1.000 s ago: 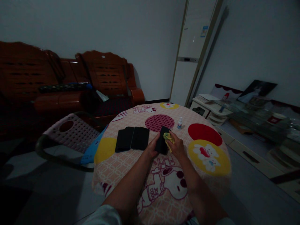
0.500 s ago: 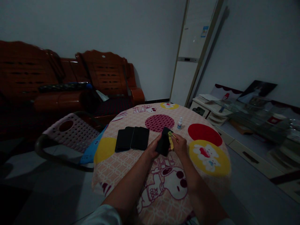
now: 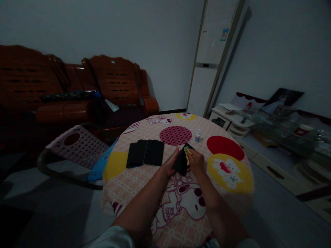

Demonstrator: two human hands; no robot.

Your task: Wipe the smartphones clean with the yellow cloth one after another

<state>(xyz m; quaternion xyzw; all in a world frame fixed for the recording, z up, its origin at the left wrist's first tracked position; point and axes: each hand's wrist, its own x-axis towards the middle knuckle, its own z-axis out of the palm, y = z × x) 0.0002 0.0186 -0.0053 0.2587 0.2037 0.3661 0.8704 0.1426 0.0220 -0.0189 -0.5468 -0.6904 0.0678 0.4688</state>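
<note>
- Head view shows the left hand (image 3: 170,165) closed around the near and left edge of a black phone (image 3: 181,162), thumb up along its side, so this grip carries the phone just above the table (image 3: 144,179).
- The right hand (image 3: 196,162) is pinched shut on a small yellow cloth (image 3: 187,154), which it presses against the phone's dark face near the top edge.
- The phone looks stiff, flat and fairly light, with a smooth glossy face that is likely slippery and could crack if dropped; holding it by the long edges, as the left hand does, seems the safest place.
- The cloth is soft and limp and bunches under the fingertips, so it needs only a light pinch.
- Left of the hands, a row of black phones (image 3: 145,152) lies flat on the patterned tablecloth, overlapping a little, well apart from the held one.
- A small white bottle (image 3: 198,135) stands upright beyond the hands.
- A pink plastic chair (image 3: 77,146) sits at the table's left side.
</note>
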